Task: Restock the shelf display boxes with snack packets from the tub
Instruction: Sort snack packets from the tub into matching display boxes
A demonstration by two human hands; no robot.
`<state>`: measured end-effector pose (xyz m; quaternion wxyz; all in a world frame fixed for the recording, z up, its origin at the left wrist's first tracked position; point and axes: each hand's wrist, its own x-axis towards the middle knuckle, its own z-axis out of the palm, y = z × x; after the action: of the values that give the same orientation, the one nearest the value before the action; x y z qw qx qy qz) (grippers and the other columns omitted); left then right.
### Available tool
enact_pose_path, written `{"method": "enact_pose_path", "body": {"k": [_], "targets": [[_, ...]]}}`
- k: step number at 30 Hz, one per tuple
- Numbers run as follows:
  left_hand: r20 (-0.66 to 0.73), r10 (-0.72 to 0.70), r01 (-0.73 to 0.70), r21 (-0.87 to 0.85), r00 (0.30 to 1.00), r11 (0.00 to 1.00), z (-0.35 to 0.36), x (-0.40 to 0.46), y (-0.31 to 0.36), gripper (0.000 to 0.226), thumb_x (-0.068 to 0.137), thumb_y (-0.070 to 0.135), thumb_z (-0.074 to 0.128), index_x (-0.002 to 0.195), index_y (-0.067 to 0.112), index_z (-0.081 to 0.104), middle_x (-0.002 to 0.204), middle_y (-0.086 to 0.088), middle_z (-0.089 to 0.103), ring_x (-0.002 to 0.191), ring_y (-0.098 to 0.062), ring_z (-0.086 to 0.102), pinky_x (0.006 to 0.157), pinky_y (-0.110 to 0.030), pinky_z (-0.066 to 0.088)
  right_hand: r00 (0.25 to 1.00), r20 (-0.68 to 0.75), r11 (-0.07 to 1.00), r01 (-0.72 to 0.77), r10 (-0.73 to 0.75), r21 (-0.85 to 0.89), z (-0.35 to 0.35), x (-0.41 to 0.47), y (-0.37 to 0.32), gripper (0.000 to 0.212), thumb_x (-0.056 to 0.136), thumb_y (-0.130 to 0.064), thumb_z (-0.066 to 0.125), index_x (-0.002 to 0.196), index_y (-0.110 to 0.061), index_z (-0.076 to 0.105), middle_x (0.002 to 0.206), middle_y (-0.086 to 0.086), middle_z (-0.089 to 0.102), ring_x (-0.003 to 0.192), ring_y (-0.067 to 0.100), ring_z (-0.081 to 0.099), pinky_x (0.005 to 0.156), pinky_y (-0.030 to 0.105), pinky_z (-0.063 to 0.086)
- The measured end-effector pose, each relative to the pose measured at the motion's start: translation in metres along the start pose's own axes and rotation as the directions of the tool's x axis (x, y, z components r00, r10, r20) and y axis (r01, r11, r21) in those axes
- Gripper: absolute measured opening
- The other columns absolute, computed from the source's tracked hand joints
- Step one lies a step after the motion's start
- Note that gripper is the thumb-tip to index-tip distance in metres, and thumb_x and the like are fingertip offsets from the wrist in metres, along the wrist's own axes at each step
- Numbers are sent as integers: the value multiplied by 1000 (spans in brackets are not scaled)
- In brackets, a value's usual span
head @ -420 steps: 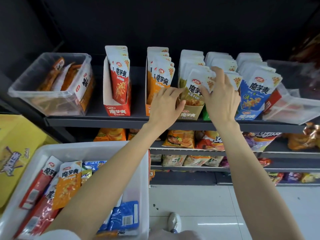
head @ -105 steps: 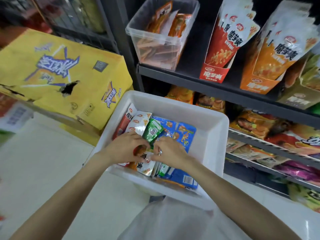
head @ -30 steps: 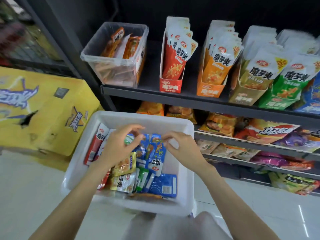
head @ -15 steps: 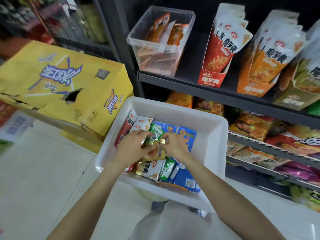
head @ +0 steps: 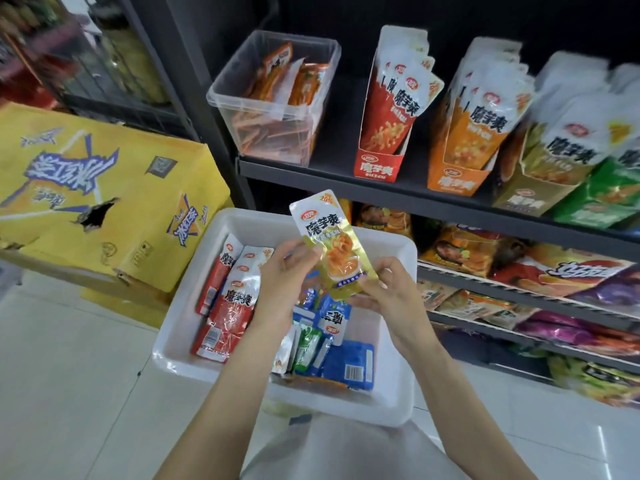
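Both hands hold a gold packet point(head: 329, 244) upright above the white tub point(head: 398, 341): the left hand point(head: 287, 282) pinches its left edge, the right hand point(head: 391, 292) grips its bottom corner. Red, blue and green packets lie in the tub. Display boxes point(head: 379, 166) stand on the shelf point(head: 311, 178) beside a clear bin point(head: 273, 98); a yellow carton point(head: 104, 188) sits left.

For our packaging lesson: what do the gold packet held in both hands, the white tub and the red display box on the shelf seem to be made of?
Gold packet: likely metallised plastic film; glossy, crinkled, catching glints.
White tub: seemingly moulded plastic; smooth, thick rounded rim, soft sheen.
Red display box: probably printed cardboard; flat, thin cut edges, matte.
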<state>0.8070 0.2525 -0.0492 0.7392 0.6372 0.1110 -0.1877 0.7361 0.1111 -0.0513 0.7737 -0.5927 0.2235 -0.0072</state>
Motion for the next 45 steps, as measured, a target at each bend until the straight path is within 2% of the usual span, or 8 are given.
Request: {"method": "enact_pose_path", "body": {"k": [6, 11, 16, 24, 28, 31, 37, 45], "targets": [[207, 336, -394, 432, 919, 811, 23, 8, 11, 33, 77, 6, 75, 93, 31, 61, 90, 18, 67, 81, 9, 62, 69, -7, 47, 972, -71, 906, 180, -224, -384, -36, 0, -18, 58, 82, -19, 72, 127, -30, 37, 113, -9, 54, 98, 5, 60, 82, 22, 52], [540, 286, -591, 557, 792, 584, 53, 3, 27, 43, 78, 8, 75, 89, 45, 56, 84, 25, 64, 78, 9, 62, 72, -9, 48, 918, -47, 746, 289, -394, -600, -75, -5, -62, 87, 78, -24, 76, 143, -40, 21, 118, -19, 53, 99, -2, 59, 75, 15, 52], [685, 358, -763, 481, 635, 431, 107, -1, 38, 29, 80, 7, 72, 95, 31, 64, 87, 24, 64, 82, 9, 62, 77, -10, 48, 881, 17, 564, 318, -473, -762, -112, -16, -91, 27, 84, -23, 71, 108, -23, 60, 93, -9, 68, 82, 9, 63, 70, 27, 54], [600, 730, -933, 327, 327, 148, 198, 4, 50, 24, 88, 13, 61, 112, 13, 64, 114, 2, 62, 110, -11, 54, 96, -21, 41, 287, -402, 490, 404, -870, -772, -190, -22, -134, 21, 93, -20, 62, 107, -4, 62, 79, -18, 58, 67, -14, 54, 62, 7, 43], [768, 554, -911, 411, 321, -42, 234, 32, 31, 35, 89, 20, 59, 124, 13, 60, 126, -1, 58, 119, -18, 48, 102, -30, 36, 300, -174, 267, 306, -938, -914, -210, 10, -154, 17, 92, -16, 63, 101, -2, 66, 78, 4, 67, 64, 12, 59, 60, 22, 46], [795, 517, -868, 463, 316, -181, 247, 49, 21, 35, 87, 22, 62, 120, 11, 62, 120, -1, 62, 111, -24, 54, 88, -38, 48, 478, 55, 74, 246, -876, -967, -210, 26, -171, 16, 87, -6, 64, 102, -3, 67, 81, 12, 70, 69, 24, 64, 62, 25, 44], [802, 520, -872, 447, 294, -197, 248, 55, 17, 32, 86, 15, 62, 117, 11, 63, 118, -2, 62, 109, -25, 55, 89, -37, 48, 751, -59, 41, -43, -658, -998, -194, 53, -192, 36, 91, -16, 60, 124, -9, 51, 75, 16, 60, 72, 33, 60, 60, 29, 34], [798, 528, -902, 413, 290, -128, 239, 54, 20, 35, 87, 15, 59, 122, 12, 61, 123, -1, 60, 116, -21, 50, 96, -34, 43, 530, -349, 403, -14, -773, -915, -198, 37, -156, 45, 86, -29, 69, 115, -8, 41, 73, 3, 61, 68, 26, 61, 62, 29, 39]]}}
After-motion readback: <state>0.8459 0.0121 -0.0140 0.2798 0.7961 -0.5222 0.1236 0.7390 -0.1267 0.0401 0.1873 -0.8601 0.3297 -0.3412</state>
